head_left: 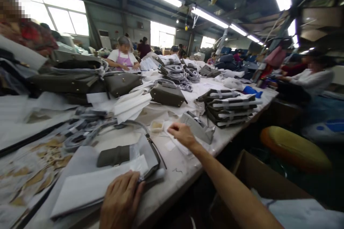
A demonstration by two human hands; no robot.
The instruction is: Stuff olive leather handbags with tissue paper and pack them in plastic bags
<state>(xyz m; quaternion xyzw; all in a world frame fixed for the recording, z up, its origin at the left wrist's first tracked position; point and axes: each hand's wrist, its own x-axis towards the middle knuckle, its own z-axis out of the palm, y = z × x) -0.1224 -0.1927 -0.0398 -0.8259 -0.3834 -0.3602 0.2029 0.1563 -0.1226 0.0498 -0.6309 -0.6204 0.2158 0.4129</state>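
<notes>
My left hand (120, 196) lies on the near edge of a bag with white paper over it (94, 186), its fingers extended and resting on the paper. A dark olive strap piece (113, 156) with a small buckle lies on this bag, and a grey-wrapped handle (131, 123) arches at its far side. My right hand (182, 134) is stretched forward over the table, fingers curled together in a pinch. Whatever may be between its fingertips is too small to make out. Just left of it stands a small tub (157, 126) with yellowish contents. A grey box-like holder (199, 127) is behind its wrist.
Olive bags (168, 93) and a stack of flat bag pieces (228, 109) stand farther along the table (182, 164). Scraps (48, 164) cover the left side. Below right are a cardboard box (263, 175) and a yellow stool (295, 146). Co-workers sit around the table.
</notes>
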